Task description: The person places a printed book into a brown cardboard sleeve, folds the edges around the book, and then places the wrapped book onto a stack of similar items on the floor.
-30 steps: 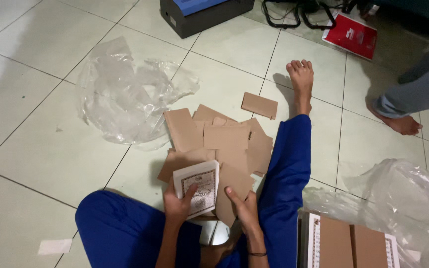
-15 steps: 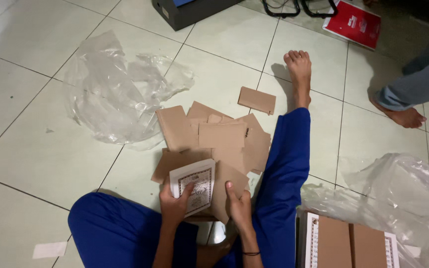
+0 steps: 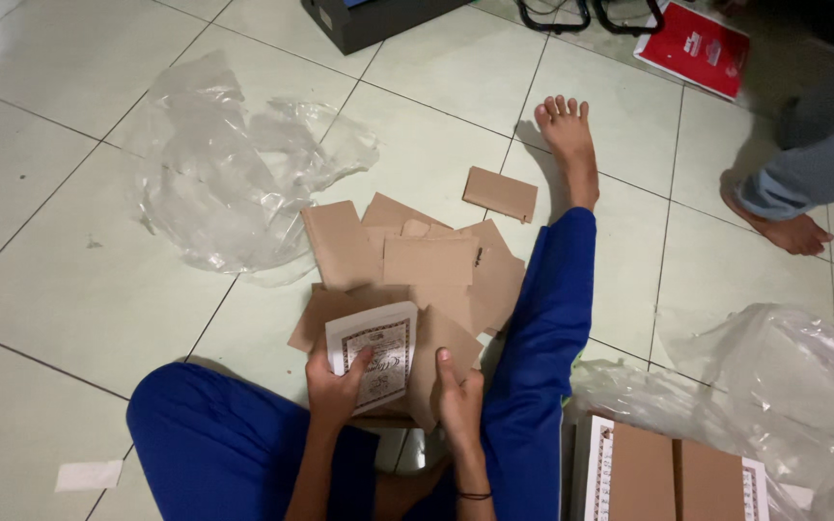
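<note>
I sit on a tiled floor in blue trousers. My left hand (image 3: 337,388) grips a small white book (image 3: 375,351) with an ornate printed cover, thumb on its front. My right hand (image 3: 457,391) holds the brown paper wrapper (image 3: 448,345) that lies open beside and under the book. Just beyond them lies a loose heap of brown paper envelopes (image 3: 417,256), and a single one (image 3: 500,193) rests apart near my bare foot.
Crumpled clear plastic sheeting (image 3: 229,164) lies at the left. A plastic-covered pack of brown-wrapped books (image 3: 668,473) sits at lower right. Another person's foot (image 3: 789,232) stands at the right. A dark box (image 3: 378,19) and a red booklet (image 3: 695,48) lie at the far side.
Both hands with the book and wrapper have barely shifted; the camera view has tilted slightly, moving everything a little up in the frame.
</note>
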